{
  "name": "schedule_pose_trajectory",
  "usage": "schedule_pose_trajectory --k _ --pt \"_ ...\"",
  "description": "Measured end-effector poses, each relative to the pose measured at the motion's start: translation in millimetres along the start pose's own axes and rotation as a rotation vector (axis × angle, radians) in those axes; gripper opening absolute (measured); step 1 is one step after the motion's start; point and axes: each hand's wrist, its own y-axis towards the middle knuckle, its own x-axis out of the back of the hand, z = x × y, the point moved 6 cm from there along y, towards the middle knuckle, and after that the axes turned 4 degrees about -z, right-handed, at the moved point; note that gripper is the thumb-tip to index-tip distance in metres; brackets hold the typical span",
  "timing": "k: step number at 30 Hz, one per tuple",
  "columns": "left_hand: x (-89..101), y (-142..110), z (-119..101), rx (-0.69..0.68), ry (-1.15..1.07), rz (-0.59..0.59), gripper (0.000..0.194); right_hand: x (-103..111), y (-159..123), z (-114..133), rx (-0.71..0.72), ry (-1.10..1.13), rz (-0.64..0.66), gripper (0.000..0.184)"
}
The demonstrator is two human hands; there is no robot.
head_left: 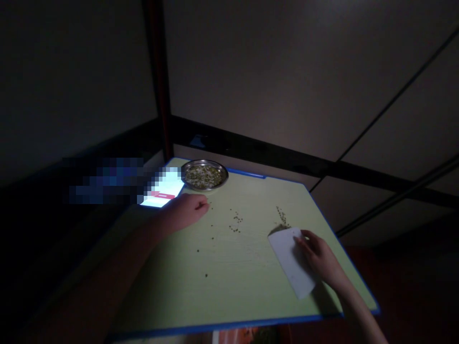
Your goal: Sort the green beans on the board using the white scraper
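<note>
In the head view my right hand grips a sheet of white paper or card tilted over the right side of the table. At the paper's far edge lies a small line of green beans or seeds. My left hand is closed like a fist above the left part of the table; what its fingers hold, if anything, is hidden. Just beyond it stands a round metal plate with green seeds and white bits in it. More loose seeds lie scattered between my hands.
The pale green table has a blue rim. A lit screen glows at its left edge, partly blurred out. A panelled wall rises behind. Below the front edge, an orange-red container shows in part.
</note>
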Motion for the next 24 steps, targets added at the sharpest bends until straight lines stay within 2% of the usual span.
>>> schedule_pose_trajectory --k 4,10,13,17,20,24 --pt "0.4 0 -1 0.010 0.001 0.021 0.032 -30 5 29 0.068 -0.040 0.134 0.048" --pt "3.3 -2 -5 0.009 0.004 0.005 0.031 -67 -7 68 0.157 0.069 0.300 0.036" --pt "3.4 -3 -6 -0.001 -0.005 -0.006 0.030 -66 -13 82 0.177 0.099 0.358 0.034" --pt "4.8 -3 -5 -0.018 -0.015 -0.023 0.030 -45 -11 113 0.233 0.050 0.427 0.031" --pt "8.3 -4 -3 0.004 0.007 -0.037 0.030 -39 -10 158 0.393 -0.079 0.524 0.026" --pt "15.0 -5 -1 0.044 0.045 -0.053 0.029 -63 -24 226 0.746 -0.234 0.687 0.023"
